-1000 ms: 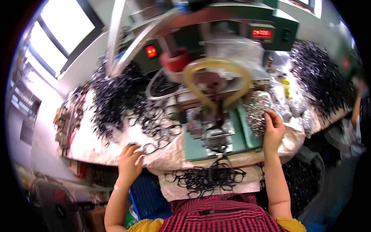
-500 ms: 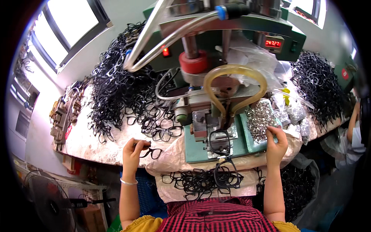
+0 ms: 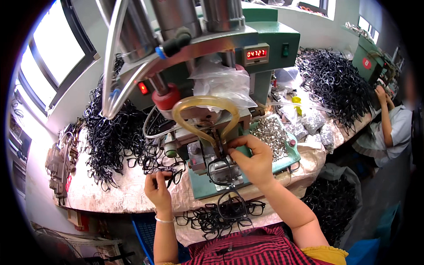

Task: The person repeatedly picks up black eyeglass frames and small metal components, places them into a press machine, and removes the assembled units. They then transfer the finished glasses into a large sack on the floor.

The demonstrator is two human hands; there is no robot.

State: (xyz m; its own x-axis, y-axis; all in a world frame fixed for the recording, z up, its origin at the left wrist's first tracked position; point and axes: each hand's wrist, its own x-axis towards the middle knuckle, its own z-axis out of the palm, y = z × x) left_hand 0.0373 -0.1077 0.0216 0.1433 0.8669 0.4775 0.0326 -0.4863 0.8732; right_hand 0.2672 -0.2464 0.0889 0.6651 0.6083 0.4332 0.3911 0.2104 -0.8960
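My left hand (image 3: 157, 191), fingers closed, pinches a black eyeglass frame (image 3: 177, 176) above the table. My right hand (image 3: 255, 161) reaches to the green press (image 3: 276, 39), thumb and fingers pinched together beside its metal fixture. Whatever small thing they hold is too small to make out. A second black eyeglass frame (image 3: 232, 217) sits at the fixture, one ring against the metal and the other hanging over the front edge. Right of the fixture lies a green tray (image 3: 291, 155) with many small metal pieces (image 3: 270, 134).
Black eyeglass frames are heaped at the left (image 3: 106, 137), in a pile at the right (image 3: 333, 84) and in my lap area (image 3: 207, 218). A bent yellowish hose (image 3: 205, 101) arches before the press. Another person (image 3: 388, 128) works at the far right.
My right hand has moved left from the tray of metal pieces to the press fixture. My left hand still holds its eyeglass frame. The view has turned to the right.
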